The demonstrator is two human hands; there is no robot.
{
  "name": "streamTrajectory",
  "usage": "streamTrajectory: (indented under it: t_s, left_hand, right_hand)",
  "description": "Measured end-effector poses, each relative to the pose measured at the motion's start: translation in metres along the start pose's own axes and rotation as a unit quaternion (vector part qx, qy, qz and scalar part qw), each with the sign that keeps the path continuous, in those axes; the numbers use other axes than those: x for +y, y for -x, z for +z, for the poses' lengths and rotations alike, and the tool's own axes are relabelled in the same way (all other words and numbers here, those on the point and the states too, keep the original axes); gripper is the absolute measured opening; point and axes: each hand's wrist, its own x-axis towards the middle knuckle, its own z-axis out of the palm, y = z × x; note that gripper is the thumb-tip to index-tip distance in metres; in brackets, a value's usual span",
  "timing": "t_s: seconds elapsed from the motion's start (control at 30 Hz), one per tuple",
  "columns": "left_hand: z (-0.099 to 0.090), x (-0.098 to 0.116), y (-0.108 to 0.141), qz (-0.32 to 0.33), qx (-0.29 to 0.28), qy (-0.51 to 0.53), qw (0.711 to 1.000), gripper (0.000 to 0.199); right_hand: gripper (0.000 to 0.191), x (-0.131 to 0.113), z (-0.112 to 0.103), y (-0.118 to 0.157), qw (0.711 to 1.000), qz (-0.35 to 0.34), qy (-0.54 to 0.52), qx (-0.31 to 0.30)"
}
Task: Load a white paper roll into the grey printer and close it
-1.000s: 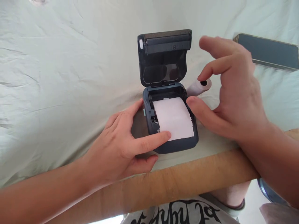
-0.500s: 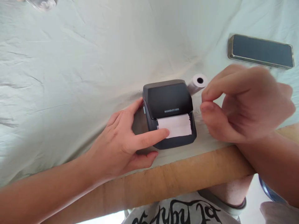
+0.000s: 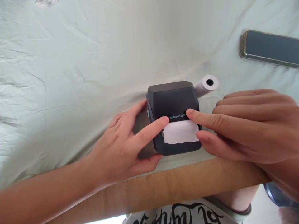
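Observation:
A black label printer (image 3: 173, 102) marked NIIMBOT sits on the cloth near the table's front edge. A strip of white paper (image 3: 181, 133) comes out from under its lid and lies over the front. My left hand (image 3: 126, 140) grips the printer's left side, its index fingertip on the lid's lower edge and its thumb at the front corner. My right hand (image 3: 247, 124) has its index fingertip on the lid at the right of the lettering. Its thumb touches or nearly touches the paper's right edge, and nothing shows between its fingers.
A white paper roll (image 3: 205, 85) lies just behind the printer's right side. Farther right is a dark phone-like slab (image 3: 271, 48) in a clear case. Clear plastic (image 3: 46, 2) shows at the top left. A wooden edge (image 3: 163, 186) runs along the front.
My right hand has come from beside the printer onto its lid, its pinched fingers now extended. My left index finger has shifted from the paper up to the lid. The lid appears to sit flatter.

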Motion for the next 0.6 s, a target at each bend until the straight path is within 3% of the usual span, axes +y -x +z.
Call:
streamTrajectory:
  t_s: [0.2, 0.3, 0.4, 0.47, 0.6]
  left_hand:
    - [0.000, -0.002, 0.001, -0.003, 0.001, 0.008, 1.000, 0.077]
    - [0.002, -0.002, 0.000, -0.005, 0.003, 0.006, 1.000, 0.077]
    - [0.003, 0.001, 0.000, -0.035, -0.002, 0.018, 0.999, 0.088]
    - [0.001, 0.001, -0.001, -0.040, -0.002, 0.010, 0.999, 0.095]
    - [-0.008, 0.000, -0.005, 0.009, -0.049, -0.034, 0.998, 0.103]
  right_hand:
    - [0.013, -0.006, 0.011, 0.001, 0.999, -0.005, -0.009, 0.045]
    - [0.019, -0.010, 0.018, -0.003, 0.997, 0.050, -0.027, 0.054]
    - [0.033, -0.010, 0.022, -0.003, 0.985, 0.149, -0.084, 0.018]
    - [0.035, -0.007, 0.023, -0.002, 0.975, 0.171, -0.143, -0.004]
    - [0.035, 0.002, 0.019, 0.003, 0.953, 0.217, -0.201, -0.064]
